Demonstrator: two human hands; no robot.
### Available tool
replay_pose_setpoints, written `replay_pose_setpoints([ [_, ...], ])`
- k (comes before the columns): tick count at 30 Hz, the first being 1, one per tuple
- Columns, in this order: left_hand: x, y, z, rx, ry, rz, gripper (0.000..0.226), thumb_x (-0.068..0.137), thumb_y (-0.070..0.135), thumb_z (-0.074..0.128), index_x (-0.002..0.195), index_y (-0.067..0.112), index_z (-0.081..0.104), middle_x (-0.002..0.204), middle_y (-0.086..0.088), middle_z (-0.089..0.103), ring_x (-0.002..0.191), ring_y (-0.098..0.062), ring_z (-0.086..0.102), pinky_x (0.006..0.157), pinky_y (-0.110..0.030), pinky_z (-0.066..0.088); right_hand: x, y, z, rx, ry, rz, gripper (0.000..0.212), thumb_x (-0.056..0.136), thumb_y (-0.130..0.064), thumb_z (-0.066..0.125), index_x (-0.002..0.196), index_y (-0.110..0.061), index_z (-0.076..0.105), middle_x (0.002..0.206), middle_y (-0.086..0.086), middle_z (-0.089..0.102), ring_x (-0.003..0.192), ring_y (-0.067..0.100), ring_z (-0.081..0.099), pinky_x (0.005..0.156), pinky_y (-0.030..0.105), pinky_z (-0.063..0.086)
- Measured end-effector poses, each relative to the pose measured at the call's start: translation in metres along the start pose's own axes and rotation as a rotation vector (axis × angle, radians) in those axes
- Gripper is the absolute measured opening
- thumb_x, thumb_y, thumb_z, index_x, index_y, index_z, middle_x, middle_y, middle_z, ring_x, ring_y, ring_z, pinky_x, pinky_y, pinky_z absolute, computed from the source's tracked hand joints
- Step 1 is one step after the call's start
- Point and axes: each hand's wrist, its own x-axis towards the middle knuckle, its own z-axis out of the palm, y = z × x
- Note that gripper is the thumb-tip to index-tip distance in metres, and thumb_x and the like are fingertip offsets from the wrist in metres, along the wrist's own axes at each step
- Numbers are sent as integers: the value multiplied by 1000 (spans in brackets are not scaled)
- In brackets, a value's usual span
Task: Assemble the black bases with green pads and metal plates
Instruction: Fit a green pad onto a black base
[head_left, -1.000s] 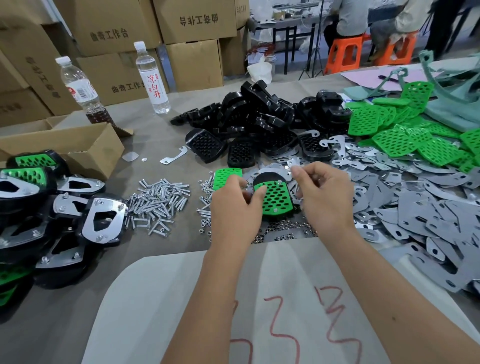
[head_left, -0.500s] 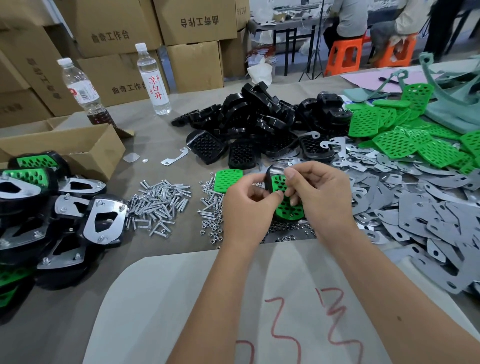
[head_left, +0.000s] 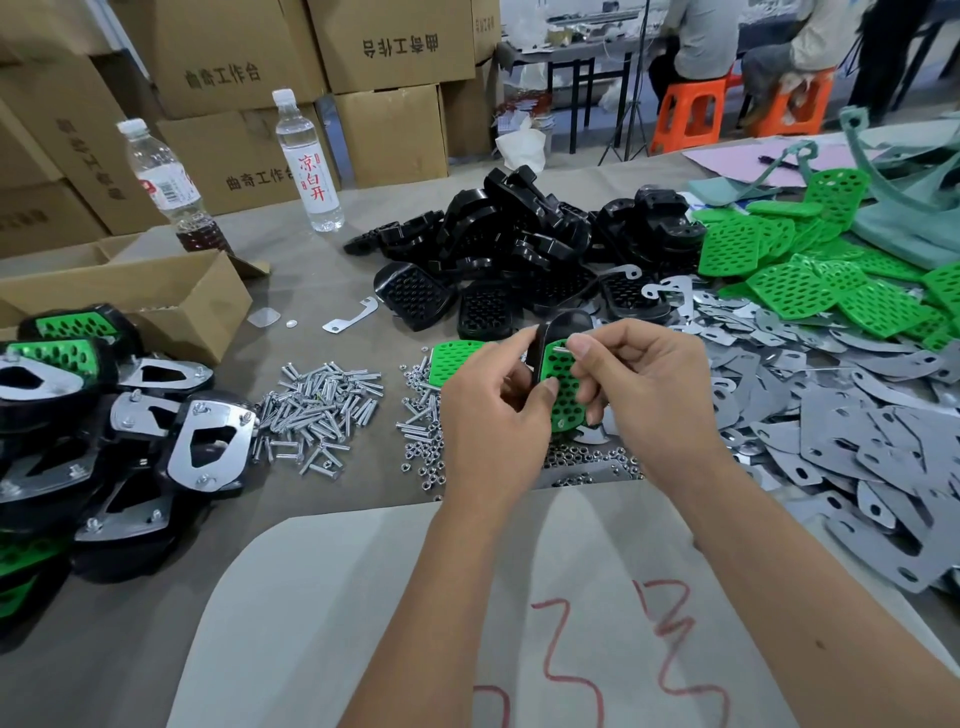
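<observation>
My left hand (head_left: 493, 415) grips a black base (head_left: 569, 325) with a green perforated pad (head_left: 563, 387) fitted in it, held on edge above the table. My right hand (head_left: 639, 384) pinches a small silver screw (head_left: 561, 349) at the pad's top end. A loose green pad (head_left: 452, 358) lies just left of my hands. Black bases (head_left: 519, 249) are heaped behind, green pads (head_left: 810, 270) at the right, grey metal plates (head_left: 857, 431) across the right side.
Screws (head_left: 322, 405) and nuts (head_left: 423, 441) lie in piles left of my hands. Finished assemblies (head_left: 104, 426) are stacked at the far left beside an open carton (head_left: 156, 296). Two water bottles (head_left: 309, 161) stand behind. White paper (head_left: 363, 597) covers the near table.
The base with its pad went from lying flat to standing on edge in my left hand. My right hand moved to its top end with a screw.
</observation>
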Motion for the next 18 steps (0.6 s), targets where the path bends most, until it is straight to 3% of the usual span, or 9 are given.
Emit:
replay_pose_setpoints([
  [3, 0, 2, 0, 137, 8, 143, 43, 77, 12, 73, 114, 33, 69, 70, 7, 54, 73, -13, 53, 66, -35, 46, -5, -1, 5, -100, 72, -75, 12, 94, -2, 73, 83, -7, 73, 58, 2, 66, 44, 12, 59, 42, 21, 48],
  [6, 0, 0, 2, 167, 51, 176, 42, 76, 5, 73, 113, 27, 73, 69, 6, 53, 72, -10, 50, 67, -29, 43, -10, -3, 13, -153, 80, -120, 12, 92, -1, 73, 82, -7, 72, 58, -1, 66, 47, 11, 64, 44, 22, 52],
  [12, -2, 3, 4, 120, 40, 213, 36, 79, -1, 70, 110, 16, 75, 69, 3, 50, 69, -16, 49, 64, -36, 44, -4, -5, 6, 4, 34, -18, 11, 92, -1, 73, 81, -1, 71, 62, 11, 66, 48, 17, 62, 44, 26, 51],
  [15, -2, 3, 8, -15, 67, 102, 47, 80, -1, 73, 124, 17, 74, 70, 9, 52, 69, -13, 52, 65, -31, 47, -6, -1, 9, -57, 97, -60, 17, 87, -13, 82, 80, -6, 69, 61, 9, 65, 46, 15, 57, 41, 26, 46],
  [18, -2, 3, 8, -53, 46, 61, 49, 81, -1, 76, 126, 17, 73, 70, 15, 49, 69, -11, 52, 66, -30, 48, -5, 5, 6, -371, 305, -175, 40, 74, -38, 92, 84, -16, 59, 59, 3, 52, 51, 8, 41, 51, 24, 37],
])
